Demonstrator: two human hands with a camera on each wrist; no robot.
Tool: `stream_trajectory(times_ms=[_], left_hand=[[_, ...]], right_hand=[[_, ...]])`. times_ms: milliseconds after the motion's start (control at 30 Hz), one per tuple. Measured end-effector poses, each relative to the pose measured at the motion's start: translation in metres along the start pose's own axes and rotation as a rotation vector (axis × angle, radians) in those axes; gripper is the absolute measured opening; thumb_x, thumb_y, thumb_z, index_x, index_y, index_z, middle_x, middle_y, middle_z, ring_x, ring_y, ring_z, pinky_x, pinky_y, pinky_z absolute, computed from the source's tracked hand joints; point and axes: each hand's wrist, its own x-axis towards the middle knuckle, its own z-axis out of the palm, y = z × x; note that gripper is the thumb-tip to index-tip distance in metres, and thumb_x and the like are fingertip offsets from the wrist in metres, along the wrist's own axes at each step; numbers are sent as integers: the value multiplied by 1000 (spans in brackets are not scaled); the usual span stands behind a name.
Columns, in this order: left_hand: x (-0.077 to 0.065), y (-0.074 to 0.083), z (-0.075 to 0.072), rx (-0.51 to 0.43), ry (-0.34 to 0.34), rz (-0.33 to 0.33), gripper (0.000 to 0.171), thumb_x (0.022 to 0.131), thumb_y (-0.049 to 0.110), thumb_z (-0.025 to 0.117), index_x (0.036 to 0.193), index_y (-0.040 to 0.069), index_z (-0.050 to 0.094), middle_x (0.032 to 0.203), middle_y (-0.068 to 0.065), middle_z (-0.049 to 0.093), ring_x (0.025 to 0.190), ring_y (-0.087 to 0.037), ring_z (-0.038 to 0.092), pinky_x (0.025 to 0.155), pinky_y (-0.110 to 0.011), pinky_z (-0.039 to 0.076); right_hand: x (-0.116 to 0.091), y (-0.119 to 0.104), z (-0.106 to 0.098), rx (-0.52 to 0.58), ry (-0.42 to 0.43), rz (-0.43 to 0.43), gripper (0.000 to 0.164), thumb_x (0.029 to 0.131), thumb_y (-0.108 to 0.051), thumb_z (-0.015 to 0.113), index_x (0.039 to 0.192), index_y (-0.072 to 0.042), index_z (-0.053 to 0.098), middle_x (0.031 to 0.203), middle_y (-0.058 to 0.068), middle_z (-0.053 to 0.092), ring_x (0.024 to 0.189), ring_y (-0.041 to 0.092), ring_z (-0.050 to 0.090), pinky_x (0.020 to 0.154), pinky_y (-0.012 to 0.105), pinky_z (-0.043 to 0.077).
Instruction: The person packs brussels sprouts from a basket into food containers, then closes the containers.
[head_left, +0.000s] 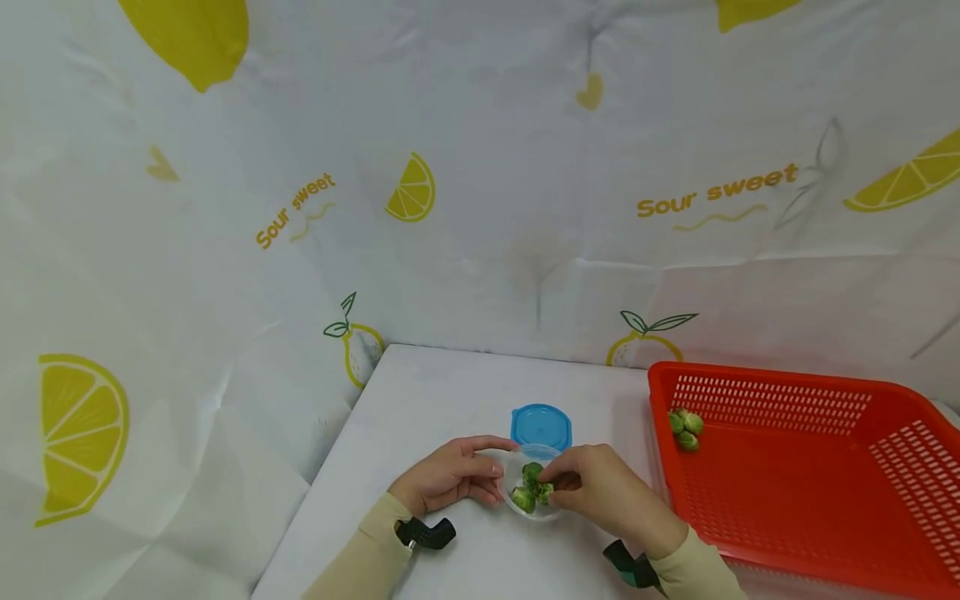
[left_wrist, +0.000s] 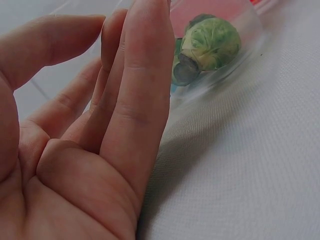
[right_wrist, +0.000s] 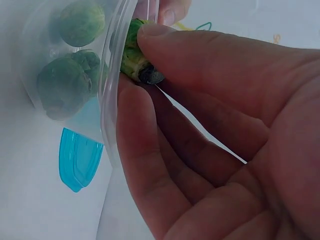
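While my right hand (head_left: 600, 492) pinches 1 sprout (right_wrist: 134, 55) just inside the bowl (head_left: 538, 515), my left hand (head_left: 453, 473) grips the rim opposite. Uneven fingertip pressure could let this sprout slip; a loosened left grip could tip the bowl, spilling the other sprouts (head_left: 522, 498) between my hands.

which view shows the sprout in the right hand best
Right wrist view: the sprout in the right hand looks large, dark stem end showing. Head view: small, partly covered. Left wrist view: I can't identify it.
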Motion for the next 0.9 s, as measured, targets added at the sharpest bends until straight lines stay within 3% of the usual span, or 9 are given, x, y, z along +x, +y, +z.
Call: stream_trajectory(times_ms=[667, 900], left_hand=[[2, 0, 2, -5, -11, 3, 55, 104, 10, 68, 157, 10, 53, 91, -4, 79, 81, -14, 80, 79, -29, 68], [0, -1, 0, 5, 22, -16, 54, 105, 10, 67, 158, 10, 53, 91, -5, 78, 80, -15, 79, 80, -29, 68]], right_hand=[[-3, -1, 1, -32, 14, -25, 14, 90, -8, 86, 104, -7, 84, 94, -2, 77, 84, 14, 65, 70, 21, 59], [-7, -5, -3, -32, 13, -27, 15, 91, -12, 86, 106, -9, 84, 95, -6, 76, 85, 13, 66, 72, 21, 60]])
